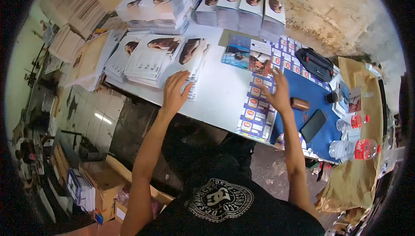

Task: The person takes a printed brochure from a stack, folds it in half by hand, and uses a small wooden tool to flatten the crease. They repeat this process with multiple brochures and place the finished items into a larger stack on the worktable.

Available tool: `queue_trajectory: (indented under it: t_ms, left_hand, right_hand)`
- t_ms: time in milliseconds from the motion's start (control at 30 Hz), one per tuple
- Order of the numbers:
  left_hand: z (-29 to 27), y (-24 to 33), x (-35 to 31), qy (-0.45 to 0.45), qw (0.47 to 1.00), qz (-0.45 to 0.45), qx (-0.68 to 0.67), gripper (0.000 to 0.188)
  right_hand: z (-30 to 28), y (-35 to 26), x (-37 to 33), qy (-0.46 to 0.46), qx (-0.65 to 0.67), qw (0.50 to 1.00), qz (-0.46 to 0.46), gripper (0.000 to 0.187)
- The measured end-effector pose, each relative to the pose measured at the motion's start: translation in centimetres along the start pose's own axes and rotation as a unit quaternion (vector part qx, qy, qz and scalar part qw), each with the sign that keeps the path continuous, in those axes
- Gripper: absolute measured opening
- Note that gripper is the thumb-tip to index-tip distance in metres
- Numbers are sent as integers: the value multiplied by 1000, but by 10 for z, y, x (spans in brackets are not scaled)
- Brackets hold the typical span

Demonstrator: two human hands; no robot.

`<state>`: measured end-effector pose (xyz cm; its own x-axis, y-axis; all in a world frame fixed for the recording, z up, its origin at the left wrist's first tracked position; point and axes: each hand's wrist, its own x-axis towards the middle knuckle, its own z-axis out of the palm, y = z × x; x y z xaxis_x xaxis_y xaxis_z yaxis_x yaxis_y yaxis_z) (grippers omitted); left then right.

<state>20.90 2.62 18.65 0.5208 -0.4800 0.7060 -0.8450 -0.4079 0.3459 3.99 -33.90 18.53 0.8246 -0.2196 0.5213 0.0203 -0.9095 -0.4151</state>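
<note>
- Black shirt (220, 199) fills the near middle; beyond it, a white table (222, 91) with a patterned sheet (256, 113) and blue mat (320, 100) right.
- Stained wall (317, 13) far, tiled floor (91, 117) left.
- Left hand (176, 90): fingers loosely spread, over the near edge of booklets (158, 54) — grip unclear.
- Right hand (276, 91): thumb wide from fingers, just nearer than two small books (245, 55) — contact unclear.
</note>
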Motion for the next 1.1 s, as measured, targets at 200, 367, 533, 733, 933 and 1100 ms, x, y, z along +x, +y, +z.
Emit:
queue_trajectory:
  t_ms: [200, 367, 533, 733, 933, 1100]
  left_hand:
    - [-13, 82, -56, 35, 976, -150, -156, 23]
    - [11, 88, -157, -21, 778, -490, -392, 34]
    - [18, 100, -170, -103, 590, -617, -511, 38]
    - [2, 142, -105, -181, 867, -328, -327, 22]
    - [31, 101, -64, -114, 862, -340, -359, 28]
    - [33, 92, -76, -124, 825, -472, -283, 51]
  right_hand:
    - [94, 2, 87, -123, -97, 987, -18, 84]
    - [123, -15, 39, -203, -135, 967, -72, 79]
    - [56, -112, -108, -292, -33, 944, -149, 81]
    - [-5, -96, -123, -94, 208, 963, 140, 92]
    - [-14, -46, -80, -144, 501, 770, 366, 69]
    - [1, -66, -60, -67, 473, 786, 391, 38]
